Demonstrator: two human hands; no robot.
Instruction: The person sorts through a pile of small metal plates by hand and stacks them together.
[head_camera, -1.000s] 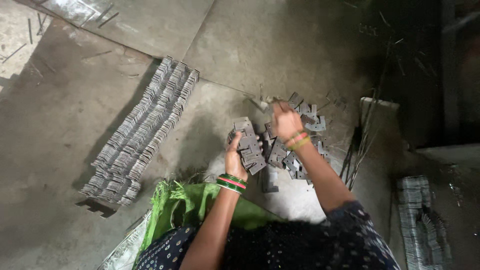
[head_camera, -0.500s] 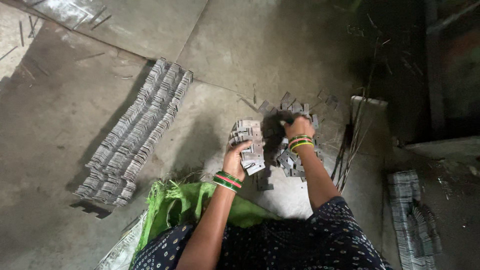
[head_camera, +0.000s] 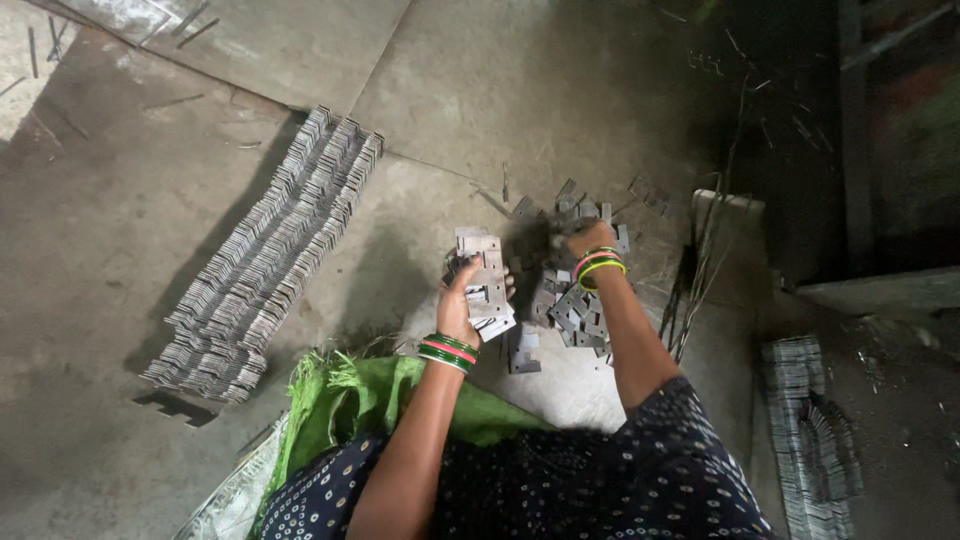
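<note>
metal plates (head_camera: 485, 290) sit stacked in your left hand (head_camera: 458, 305), fingers closed around them; your right hand (head_camera: 590, 240) reaches into the loose pile (head_camera: 570, 300), grip unclear.

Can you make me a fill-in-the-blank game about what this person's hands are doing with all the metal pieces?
1. The left hand holds a ____ of flat metal plates.
2. The right hand reaches into the loose ____ of metal plates on the floor.
3. The long rows of stacked plates lie to the person's ____.
4. The cloth on the lap is ____.

Missing words: stack; pile; left; green
</note>
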